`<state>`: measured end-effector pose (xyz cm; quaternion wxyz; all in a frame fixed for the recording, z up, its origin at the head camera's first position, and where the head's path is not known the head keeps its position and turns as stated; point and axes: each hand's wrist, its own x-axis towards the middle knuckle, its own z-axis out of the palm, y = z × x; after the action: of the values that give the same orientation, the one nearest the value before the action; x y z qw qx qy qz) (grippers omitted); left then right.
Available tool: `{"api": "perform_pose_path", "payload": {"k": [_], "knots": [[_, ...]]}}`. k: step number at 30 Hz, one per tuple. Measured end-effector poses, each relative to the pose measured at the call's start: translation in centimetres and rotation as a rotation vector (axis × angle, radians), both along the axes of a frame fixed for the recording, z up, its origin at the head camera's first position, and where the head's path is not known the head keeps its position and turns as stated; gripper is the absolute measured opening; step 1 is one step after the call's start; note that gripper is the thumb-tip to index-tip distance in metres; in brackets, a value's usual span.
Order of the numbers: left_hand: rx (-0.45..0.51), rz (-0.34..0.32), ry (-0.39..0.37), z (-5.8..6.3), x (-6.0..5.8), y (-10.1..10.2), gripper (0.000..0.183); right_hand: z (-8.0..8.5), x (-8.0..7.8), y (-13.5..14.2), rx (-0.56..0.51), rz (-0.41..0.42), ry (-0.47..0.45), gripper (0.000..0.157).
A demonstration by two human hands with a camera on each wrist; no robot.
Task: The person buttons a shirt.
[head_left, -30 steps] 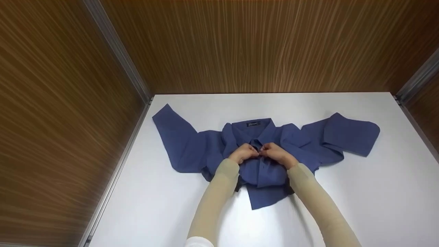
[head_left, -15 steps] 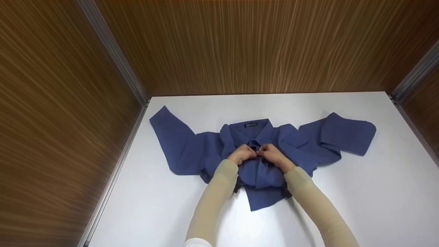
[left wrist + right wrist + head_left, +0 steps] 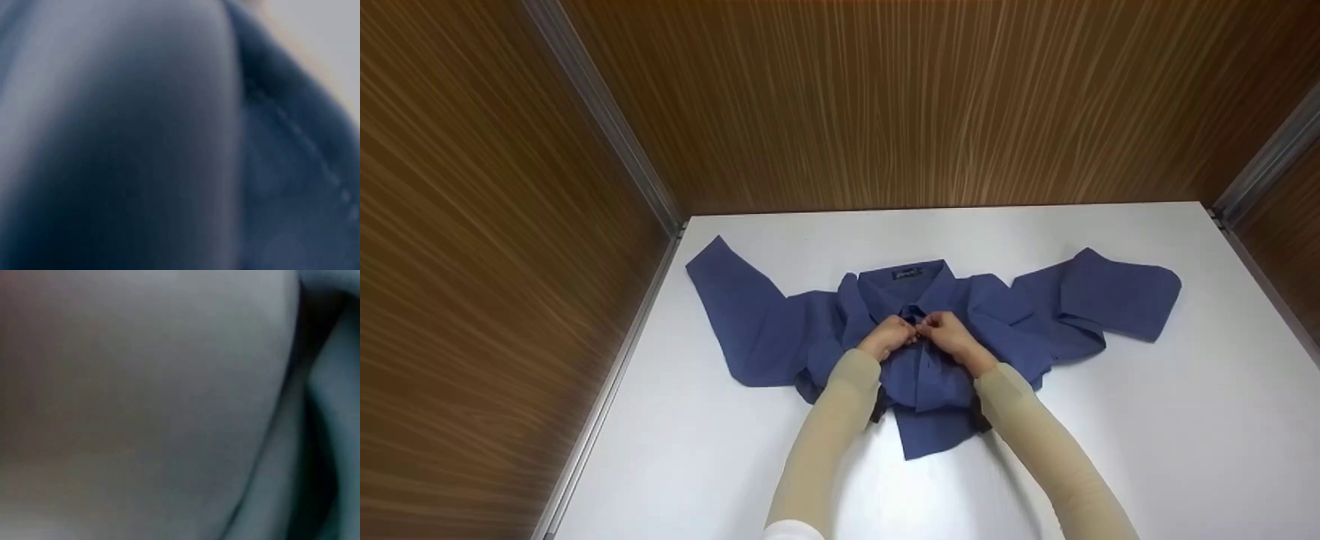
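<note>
A dark blue collared button-up shirt [image 3: 904, 379] lies front up on the white table, its sleeves spread to both sides and its lower part bunched. Just below the collar [image 3: 877, 298], my left hand [image 3: 889, 335] pinches the front placket from the left. From the right, my right hand [image 3: 952, 336] pinches the same spot, fingertips almost meeting those of the left. Whatever button sits between them is hidden by the fingers. The left wrist view is filled with blurred blue cloth and a stitched seam [image 3: 306, 143]. Blurred surfaces and dark folds fill the right wrist view.
The white table [image 3: 697, 465] extends around the shirt. Brown wood-grain panels [image 3: 840, 105] stand behind it and at both sides, with grey metal strips at the corners. A black piece [image 3: 877, 409] shows under each forearm near the shirt's hem.
The right hand has shifted slightly left, toward the left hand, at the placket. Both keep their pinch below the collar. The head view has moved a little.
</note>
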<state>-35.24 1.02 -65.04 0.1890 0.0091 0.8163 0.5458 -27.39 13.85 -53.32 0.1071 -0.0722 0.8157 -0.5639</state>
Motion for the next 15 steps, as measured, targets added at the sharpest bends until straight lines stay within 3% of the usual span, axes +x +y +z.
{"api": "perform_pose_path", "payload": {"k": [2, 7, 9, 12, 14, 15], "knots": [[-0.007, 0.011, -0.028, 2.1, 1.2, -0.1, 0.019, -0.1, -0.1, 0.1, 0.002, 0.01, -0.011, 0.014], [-0.019, -0.064, -0.038, 11.6, 7.0, -0.9, 0.037, -0.5, -0.3, 0.3, 0.021, 0.022, -0.01, 0.013], [-0.044, -0.07, -0.029, 14.3, 8.6, -1.0, 0.041, -0.5, -0.4, 0.3, 0.011, 0.033, 0.003, 0.013], [-0.057, -0.047, -0.028, 16.7, 10.0, -1.1, 0.041, -0.5, -0.5, 0.4, -0.018, 0.042, 0.019, 0.013], [-0.063, -0.023, -0.064, 16.2, 9.5, -1.0, 0.04, -0.5, -0.5, 0.4, -0.031, 0.045, 0.028, 0.013], [-0.073, -0.013, -0.073, 15.3, 8.8, -0.9, 0.039, -0.5, -0.5, 0.4, -0.033, 0.043, 0.03, 0.014]]}}
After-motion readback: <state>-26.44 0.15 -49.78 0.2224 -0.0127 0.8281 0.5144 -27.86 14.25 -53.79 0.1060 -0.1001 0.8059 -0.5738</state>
